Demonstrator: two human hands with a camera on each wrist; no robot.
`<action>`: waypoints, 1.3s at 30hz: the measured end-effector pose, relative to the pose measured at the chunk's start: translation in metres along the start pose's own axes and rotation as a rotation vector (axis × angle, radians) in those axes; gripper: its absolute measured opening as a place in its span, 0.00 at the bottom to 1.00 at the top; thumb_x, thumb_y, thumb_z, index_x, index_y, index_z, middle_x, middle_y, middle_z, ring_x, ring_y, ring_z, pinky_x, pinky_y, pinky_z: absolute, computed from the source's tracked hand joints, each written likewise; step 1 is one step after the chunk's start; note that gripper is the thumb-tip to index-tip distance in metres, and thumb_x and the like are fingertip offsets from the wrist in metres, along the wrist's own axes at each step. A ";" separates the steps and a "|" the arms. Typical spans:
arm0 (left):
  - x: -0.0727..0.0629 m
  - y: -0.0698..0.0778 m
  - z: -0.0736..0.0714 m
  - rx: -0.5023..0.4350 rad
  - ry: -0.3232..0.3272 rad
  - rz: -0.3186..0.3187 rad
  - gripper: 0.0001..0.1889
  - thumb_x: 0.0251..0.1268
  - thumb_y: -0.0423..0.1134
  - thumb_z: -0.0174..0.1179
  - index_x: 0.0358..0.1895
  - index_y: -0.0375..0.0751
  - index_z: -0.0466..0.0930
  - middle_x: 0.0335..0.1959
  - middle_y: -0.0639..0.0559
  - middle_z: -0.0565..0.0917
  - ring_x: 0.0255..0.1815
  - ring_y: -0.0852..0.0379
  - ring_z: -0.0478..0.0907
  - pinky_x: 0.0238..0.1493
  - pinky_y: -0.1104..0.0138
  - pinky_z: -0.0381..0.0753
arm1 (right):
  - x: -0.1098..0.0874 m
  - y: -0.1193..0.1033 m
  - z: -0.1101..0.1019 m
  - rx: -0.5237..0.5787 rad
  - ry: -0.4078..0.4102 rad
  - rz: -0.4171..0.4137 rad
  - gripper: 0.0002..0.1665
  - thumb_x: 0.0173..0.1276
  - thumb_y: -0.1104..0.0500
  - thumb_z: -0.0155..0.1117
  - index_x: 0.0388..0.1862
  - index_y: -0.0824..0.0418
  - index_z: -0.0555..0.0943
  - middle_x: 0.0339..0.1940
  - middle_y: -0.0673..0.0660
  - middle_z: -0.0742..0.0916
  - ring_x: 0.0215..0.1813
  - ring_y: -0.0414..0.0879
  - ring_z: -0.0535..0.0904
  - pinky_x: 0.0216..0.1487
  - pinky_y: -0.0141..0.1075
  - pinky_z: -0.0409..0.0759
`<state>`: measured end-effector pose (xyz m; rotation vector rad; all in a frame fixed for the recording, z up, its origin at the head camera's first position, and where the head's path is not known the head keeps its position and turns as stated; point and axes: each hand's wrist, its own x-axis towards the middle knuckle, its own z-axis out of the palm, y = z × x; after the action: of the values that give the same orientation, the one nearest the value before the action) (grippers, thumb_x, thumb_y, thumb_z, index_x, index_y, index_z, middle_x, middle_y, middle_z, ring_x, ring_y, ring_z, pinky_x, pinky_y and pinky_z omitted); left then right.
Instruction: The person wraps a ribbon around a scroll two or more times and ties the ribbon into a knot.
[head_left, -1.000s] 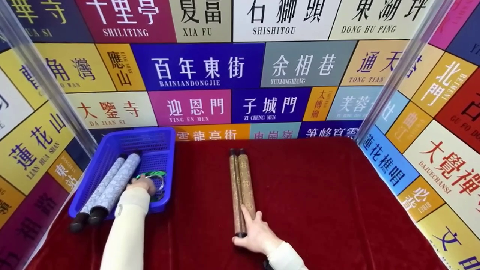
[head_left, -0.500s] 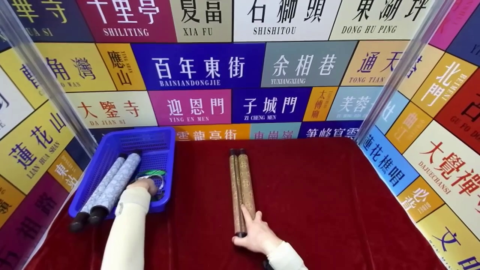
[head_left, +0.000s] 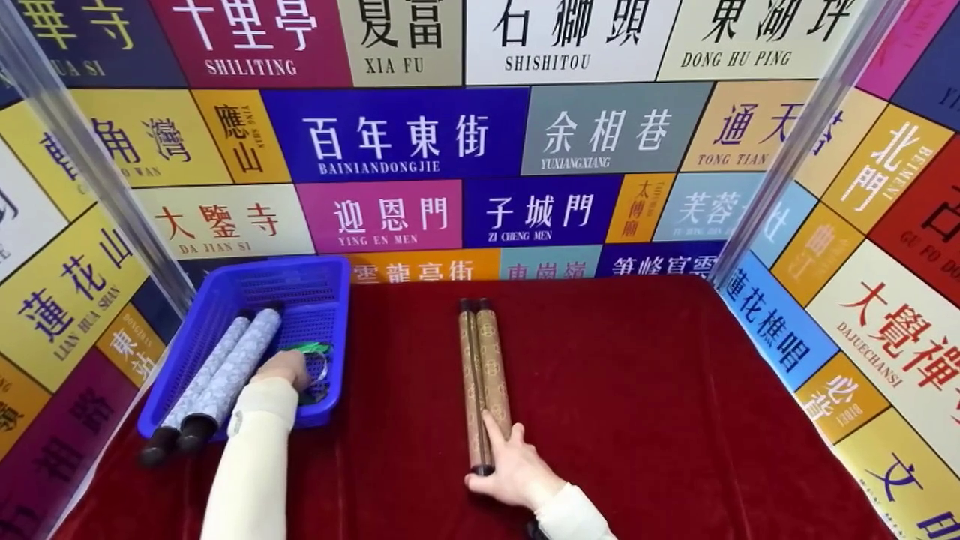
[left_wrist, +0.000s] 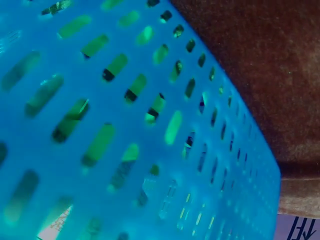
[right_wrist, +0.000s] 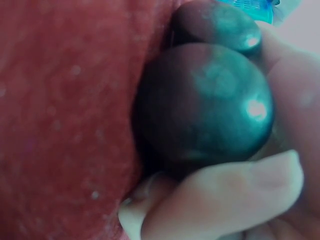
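Observation:
A gold-patterned scroll (head_left: 491, 360), its two rolls side by side with dark ends, lies lengthwise on the red cloth. My right hand (head_left: 517, 469) grips its near end, thumb at the left side and index finger along the top. In the right wrist view, the fingers (right_wrist: 225, 200) lie around the two dark round knobs (right_wrist: 205, 105). My left hand (head_left: 283, 367) is inside the blue basket (head_left: 340, 330), over a green item (head_left: 313, 347) and a clear, ring-like piece (head_left: 322, 367). Its fingertips are hidden; the left wrist view shows only the basket's slotted wall (left_wrist: 135, 115).
Two grey-blue patterned rolls (head_left: 240, 360) with dark knobs lean in the basket, their near ends over its front rim. Red cloth (head_left: 622, 390) covers the table. Printed sign panels (head_left: 397, 135) stand behind and at both sides, with clear posts (head_left: 780, 142) at the corners.
The left hand shifts slightly within the basket, and the green item beside it moves a little. The right hand and the gold-patterned scroll stay in place.

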<state>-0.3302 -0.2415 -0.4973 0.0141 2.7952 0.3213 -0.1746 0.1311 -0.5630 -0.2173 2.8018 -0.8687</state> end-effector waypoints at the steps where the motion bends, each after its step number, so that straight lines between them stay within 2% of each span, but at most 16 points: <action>1: 0.002 -0.001 0.001 -0.012 0.015 -0.011 0.17 0.58 0.30 0.54 0.47 0.20 0.79 0.52 0.20 0.79 0.52 0.29 0.80 0.57 0.41 0.79 | 0.000 0.000 0.000 -0.001 -0.001 0.001 0.66 0.50 0.41 0.74 0.82 0.54 0.50 0.69 0.87 0.61 0.52 0.76 0.78 0.50 0.61 0.81; 6: 0.011 -0.002 0.001 -0.073 0.103 -0.050 0.22 0.65 0.33 0.45 0.55 0.18 0.74 0.55 0.18 0.77 0.58 0.24 0.76 0.58 0.38 0.77 | 0.000 0.001 0.000 0.004 -0.002 -0.006 0.66 0.50 0.42 0.74 0.82 0.55 0.50 0.69 0.87 0.61 0.50 0.74 0.79 0.48 0.60 0.82; 9: 0.012 0.002 -0.002 -0.085 0.169 -0.042 0.21 0.66 0.35 0.44 0.51 0.20 0.77 0.53 0.19 0.79 0.55 0.25 0.78 0.55 0.38 0.78 | 0.000 0.001 0.000 0.004 0.003 -0.013 0.66 0.50 0.42 0.73 0.82 0.56 0.50 0.68 0.87 0.61 0.48 0.73 0.80 0.46 0.60 0.82; 13: 0.011 0.009 -0.010 -0.109 0.242 -0.032 0.17 0.63 0.36 0.49 0.46 0.28 0.82 0.50 0.23 0.82 0.51 0.27 0.81 0.51 0.39 0.79 | 0.000 0.001 0.000 0.005 0.004 -0.013 0.65 0.51 0.42 0.73 0.82 0.55 0.50 0.68 0.87 0.61 0.49 0.73 0.80 0.47 0.60 0.82; 17: 0.009 0.013 -0.017 -0.174 0.316 -0.059 0.16 0.58 0.35 0.56 0.48 0.34 0.82 0.52 0.29 0.83 0.53 0.30 0.80 0.54 0.38 0.78 | 0.001 0.001 0.000 -0.001 0.003 -0.010 0.65 0.51 0.41 0.73 0.82 0.55 0.49 0.69 0.87 0.62 0.48 0.73 0.80 0.47 0.59 0.82; 22: 0.005 0.015 -0.019 -0.193 0.435 -0.108 0.17 0.57 0.34 0.56 0.49 0.35 0.84 0.50 0.29 0.84 0.52 0.29 0.81 0.52 0.38 0.78 | 0.002 0.001 0.001 -0.009 0.003 -0.007 0.65 0.51 0.41 0.73 0.82 0.54 0.50 0.68 0.87 0.62 0.48 0.73 0.80 0.48 0.59 0.82; 25: 0.002 0.017 -0.019 -0.185 0.464 -0.115 0.16 0.57 0.34 0.57 0.47 0.35 0.85 0.48 0.29 0.85 0.50 0.28 0.82 0.50 0.37 0.78 | 0.002 0.001 0.000 -0.010 0.001 -0.005 0.65 0.51 0.41 0.73 0.82 0.54 0.50 0.69 0.87 0.62 0.49 0.73 0.80 0.49 0.59 0.82; 27: 0.000 0.018 -0.020 -0.181 0.448 -0.107 0.15 0.58 0.35 0.57 0.47 0.36 0.85 0.49 0.29 0.85 0.51 0.28 0.81 0.52 0.36 0.77 | 0.002 0.001 0.000 -0.006 0.001 -0.004 0.65 0.51 0.41 0.74 0.82 0.54 0.50 0.68 0.87 0.62 0.48 0.73 0.80 0.48 0.59 0.82; 29: 0.000 0.018 -0.020 -0.167 0.401 -0.092 0.14 0.58 0.35 0.56 0.46 0.36 0.85 0.50 0.29 0.84 0.51 0.28 0.81 0.52 0.36 0.77 | 0.002 0.001 -0.001 -0.004 0.004 -0.005 0.65 0.51 0.42 0.74 0.82 0.54 0.50 0.68 0.87 0.62 0.47 0.72 0.80 0.47 0.59 0.82; 34: -0.001 0.017 -0.017 -0.114 0.172 -0.017 0.15 0.61 0.38 0.51 0.41 0.33 0.83 0.52 0.24 0.81 0.55 0.27 0.79 0.55 0.36 0.76 | 0.001 0.001 -0.002 -0.002 0.013 -0.011 0.65 0.50 0.42 0.74 0.82 0.54 0.50 0.67 0.86 0.64 0.43 0.67 0.81 0.45 0.57 0.83; 37: -0.003 0.013 -0.011 -0.086 0.026 0.030 0.18 0.61 0.38 0.51 0.44 0.27 0.81 0.53 0.22 0.80 0.56 0.28 0.78 0.58 0.40 0.77 | 0.001 0.001 -0.001 0.003 0.010 -0.018 0.65 0.50 0.42 0.74 0.82 0.55 0.50 0.67 0.87 0.63 0.44 0.70 0.81 0.46 0.58 0.82; 39: -0.005 0.010 -0.008 -0.086 -0.039 0.039 0.20 0.60 0.38 0.52 0.48 0.24 0.80 0.54 0.22 0.79 0.55 0.30 0.78 0.59 0.42 0.77 | 0.000 0.001 -0.001 0.004 0.006 -0.021 0.65 0.51 0.42 0.74 0.82 0.55 0.51 0.67 0.88 0.62 0.46 0.72 0.81 0.47 0.59 0.82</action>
<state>-0.3281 -0.2336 -0.4864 0.0547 2.7432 0.4453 -0.1748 0.1321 -0.5630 -0.2438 2.8078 -0.8815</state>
